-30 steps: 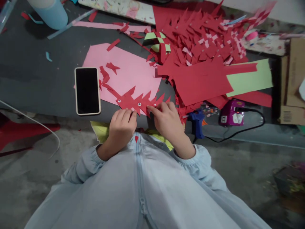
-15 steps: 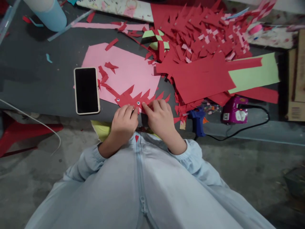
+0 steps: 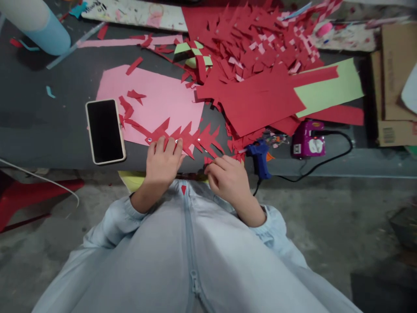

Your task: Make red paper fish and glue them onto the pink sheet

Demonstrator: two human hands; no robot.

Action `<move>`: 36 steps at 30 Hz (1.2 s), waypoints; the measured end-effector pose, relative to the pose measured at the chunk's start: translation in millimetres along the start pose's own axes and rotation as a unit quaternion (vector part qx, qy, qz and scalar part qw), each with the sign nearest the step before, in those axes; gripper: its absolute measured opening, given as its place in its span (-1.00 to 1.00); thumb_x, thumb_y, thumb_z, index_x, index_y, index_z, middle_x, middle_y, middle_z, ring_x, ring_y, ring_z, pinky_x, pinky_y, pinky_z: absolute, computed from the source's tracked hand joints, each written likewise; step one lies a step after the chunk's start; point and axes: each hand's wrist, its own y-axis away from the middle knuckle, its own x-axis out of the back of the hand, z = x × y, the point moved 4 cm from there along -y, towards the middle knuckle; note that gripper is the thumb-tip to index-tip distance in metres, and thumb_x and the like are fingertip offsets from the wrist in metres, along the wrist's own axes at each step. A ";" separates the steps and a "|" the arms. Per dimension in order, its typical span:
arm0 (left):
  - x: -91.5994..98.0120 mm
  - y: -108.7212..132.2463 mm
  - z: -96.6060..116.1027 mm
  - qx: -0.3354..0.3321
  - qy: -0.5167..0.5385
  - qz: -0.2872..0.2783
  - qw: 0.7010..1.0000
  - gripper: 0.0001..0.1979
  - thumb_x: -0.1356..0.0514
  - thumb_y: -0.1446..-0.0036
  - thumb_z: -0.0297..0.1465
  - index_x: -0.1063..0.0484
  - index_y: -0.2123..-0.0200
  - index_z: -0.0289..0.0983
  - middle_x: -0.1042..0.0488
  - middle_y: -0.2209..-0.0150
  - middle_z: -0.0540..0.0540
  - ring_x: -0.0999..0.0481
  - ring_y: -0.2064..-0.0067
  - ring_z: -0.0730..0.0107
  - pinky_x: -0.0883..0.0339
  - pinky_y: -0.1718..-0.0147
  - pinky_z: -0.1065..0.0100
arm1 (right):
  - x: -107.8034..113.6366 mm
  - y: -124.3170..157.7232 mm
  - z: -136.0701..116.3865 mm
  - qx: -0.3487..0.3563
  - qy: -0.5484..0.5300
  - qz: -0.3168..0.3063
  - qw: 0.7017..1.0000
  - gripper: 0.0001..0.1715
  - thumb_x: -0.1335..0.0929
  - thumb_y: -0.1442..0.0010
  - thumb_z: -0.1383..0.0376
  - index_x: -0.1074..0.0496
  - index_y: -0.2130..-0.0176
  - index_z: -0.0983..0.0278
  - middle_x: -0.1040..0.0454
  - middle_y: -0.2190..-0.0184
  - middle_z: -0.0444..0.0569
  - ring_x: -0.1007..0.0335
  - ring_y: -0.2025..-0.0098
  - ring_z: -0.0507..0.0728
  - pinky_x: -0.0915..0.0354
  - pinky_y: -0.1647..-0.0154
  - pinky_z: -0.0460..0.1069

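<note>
My left hand [image 3: 163, 161] lies with its fingers stretched out, pressing on red paper cutouts [image 3: 187, 134] with jagged, spiky edges at the table's front. A small googly eye shows just left of its fingers, and another is partly covered by a fingertip. My right hand [image 3: 228, 177] is at the table's edge, right of the cutouts. Its fingers are curled in a pinch, and I cannot see what, if anything, is between them. Beside it, a blue glue gun [image 3: 259, 157] lies with its nozzle toward red paper scraps.
A phone [image 3: 106, 131] lies left, overlapping pink paper [image 3: 153, 95]. A heap of red cutouts [image 3: 254, 39] fills the back, with red sheets [image 3: 260, 102] before it. Right are a purple box [image 3: 309, 139] with a black cord and cardboard [image 3: 399, 82]. A blue-and-white bottle [image 3: 48, 30] stands back left.
My right hand has left the googly-eyed cutout and moved right and toward me, its fingers now curled. My left hand has flattened over the cutouts. The view has shifted slightly.
</note>
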 end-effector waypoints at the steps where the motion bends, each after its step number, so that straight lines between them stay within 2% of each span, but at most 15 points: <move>1: 0.1 -0.4 0.0 0.000 -0.002 0.001 1.000 -0.54 0.01 -0.37 -0.31 -0.32 -0.25 -0.34 -0.46 -0.11 -0.37 -0.35 -0.23 -0.11 -0.26 -0.12 -0.04 | 1.1 2.2 2.4 -0.009 -0.005 0.004 1.000 -0.75 -0.27 -0.19 0.46 -0.46 0.45 0.27 -0.40 0.52 -0.03 -0.17 0.39 0.14 -0.08 0.37 0.02; 8: -0.2 -6.0 1.4 0.013 -0.007 -0.002 1.000 -0.56 -0.03 -0.36 -0.29 -0.34 -0.25 -0.21 -0.43 -0.10 -0.34 -0.37 -0.15 -0.08 -0.28 -0.06 -0.04 | 9.6 8.2 19.6 -0.052 -0.046 0.027 0.997 -0.74 -0.25 -0.15 0.48 -0.43 0.47 0.27 -0.38 0.55 -0.05 -0.23 0.41 0.12 -0.12 0.37 0.01; 13: 9.9 -7.7 -11.7 0.008 0.033 -0.014 0.999 -0.59 -0.09 -0.33 -0.24 -0.41 -0.19 -0.14 -0.43 -0.07 -0.28 -0.38 -0.12 -0.04 -0.20 -0.11 -0.08 | 11.0 4.3 29.0 -0.090 -0.048 -0.032 0.994 -0.73 -0.23 -0.17 0.45 -0.44 0.45 0.27 -0.40 0.52 -0.01 -0.27 0.38 0.14 -0.16 0.34 0.01; 15: 17.4 -8.3 -25.5 0.014 0.070 0.013 0.997 -0.53 -0.08 -0.33 -0.18 -0.32 -0.26 -0.10 -0.43 -0.08 -0.23 -0.39 -0.10 0.03 -0.22 -0.11 -0.03 | 10.4 2.1 32.5 -0.106 -0.037 -0.066 0.991 -0.74 -0.23 -0.17 0.44 -0.45 0.44 0.27 -0.43 0.50 0.01 -0.30 0.37 0.15 -0.16 0.33 0.02; 17: 23.8 -8.2 -42.1 0.065 0.057 0.052 0.995 -0.44 -0.10 -0.31 -0.17 -0.22 -0.32 -0.17 -0.38 -0.15 -0.28 -0.34 -0.16 -0.03 -0.18 -0.15 -0.04 | 10.3 0.1 36.2 -0.121 -0.026 -0.091 0.988 -0.75 -0.23 -0.17 0.43 -0.45 0.43 0.28 -0.47 0.47 0.03 -0.34 0.35 0.16 -0.16 0.32 0.02; 20: 24.7 -8.2 -53.5 0.098 0.031 0.047 0.994 -0.42 -0.12 -0.27 -0.22 -0.22 -0.30 -0.31 -0.36 -0.18 -0.36 -0.32 -0.18 -0.11 -0.17 -0.16 -0.06 | 12.2 -3.2 41.2 -0.147 -0.013 -0.099 0.984 -0.74 -0.22 -0.17 0.43 -0.46 0.40 0.27 -0.53 0.41 0.07 -0.39 0.31 0.19 -0.17 0.30 0.03; 27: 20.2 -15.9 -50.9 0.088 0.022 -0.028 0.996 -0.32 -0.22 -0.19 -0.23 -0.18 -0.31 -0.37 -0.41 -0.11 -0.37 -0.40 -0.11 -0.12 -0.26 -0.10 -0.01 | 18.2 -7.0 44.2 -0.173 -0.024 -0.114 0.978 -0.73 -0.21 -0.16 0.44 -0.48 0.34 0.27 -0.58 0.36 0.09 -0.45 0.25 0.23 -0.18 0.30 0.03; 30: 22.2 -22.7 -55.4 0.084 0.034 -0.037 0.995 -0.26 -0.28 -0.13 -0.24 -0.17 -0.32 -0.36 -0.43 -0.08 -0.36 -0.41 -0.09 -0.13 -0.26 -0.11 -0.02 | 18.7 -2.9 46.8 -0.184 -0.035 -0.139 0.972 -0.73 -0.21 -0.16 0.44 -0.48 0.33 0.27 -0.60 0.32 0.10 -0.46 0.23 0.23 -0.19 0.29 0.02; 33: 25.6 -28.7 -60.3 0.088 0.072 -0.035 0.993 -0.28 -0.27 -0.12 -0.29 -0.19 -0.31 -0.34 -0.48 -0.04 -0.30 -0.42 -0.08 -0.10 -0.26 -0.12 -0.03 | 17.8 -2.9 49.8 -0.194 -0.042 -0.151 0.968 -0.73 -0.21 -0.17 0.44 -0.48 0.33 0.27 -0.60 0.30 0.11 -0.45 0.22 0.23 -0.19 0.28 0.02; 36: 31.2 -31.4 -62.7 0.088 0.127 -0.021 0.988 -0.34 -0.21 -0.12 -0.35 -0.21 -0.29 -0.33 -0.51 0.01 -0.23 -0.46 -0.04 0.00 -0.29 -0.10 0.02 | 18.7 -18.0 49.7 -0.182 -0.027 -0.127 0.975 -0.73 -0.20 -0.21 0.42 -0.48 0.29 0.29 -0.57 0.30 0.14 -0.41 0.22 0.26 -0.20 0.25 0.05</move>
